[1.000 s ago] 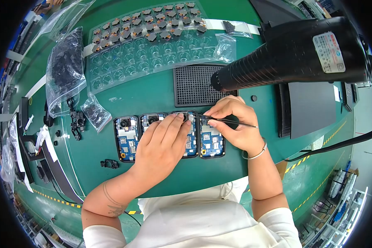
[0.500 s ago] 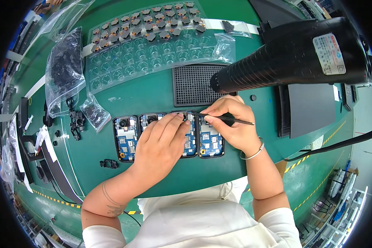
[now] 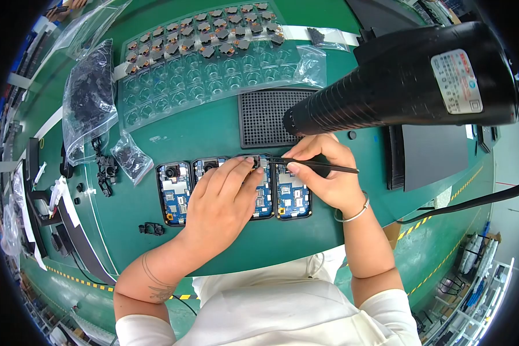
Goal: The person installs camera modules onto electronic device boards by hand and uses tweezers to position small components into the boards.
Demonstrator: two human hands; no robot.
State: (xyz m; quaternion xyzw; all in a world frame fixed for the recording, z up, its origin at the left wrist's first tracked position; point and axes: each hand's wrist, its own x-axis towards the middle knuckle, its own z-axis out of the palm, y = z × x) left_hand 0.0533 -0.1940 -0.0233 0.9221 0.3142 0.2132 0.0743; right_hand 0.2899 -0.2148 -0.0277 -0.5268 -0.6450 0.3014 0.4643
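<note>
Four-cornered black phone housings with blue circuit boards stand in a row on the green table. My left hand [image 3: 225,199] reaches over the middle ones, thumb and index fingertips closed around a small black camera module [image 3: 256,165] at the top of the third phone [image 3: 264,199]. Pinched in my right hand [image 3: 324,170] is a pair of black tweezers [image 3: 334,168], its tips pointing left to that same module. Beside it lies the rightmost phone [image 3: 294,199], its board bare to view. The leftmost phone [image 3: 175,193] has a round black camera near its top.
A clear blister tray [image 3: 173,92] with several camera modules lies behind. Near my right hand are a black grid mat [image 3: 265,115] and a large black tool [image 3: 386,83] jutting in overhead. Bags of black parts [image 3: 89,104] and a loose black bracket [image 3: 151,229] lie leftward.
The tweezers have shifted slightly and their two arms now show more clearly at the module. My left hand stays almost in place. The whole view has moved a little.
</note>
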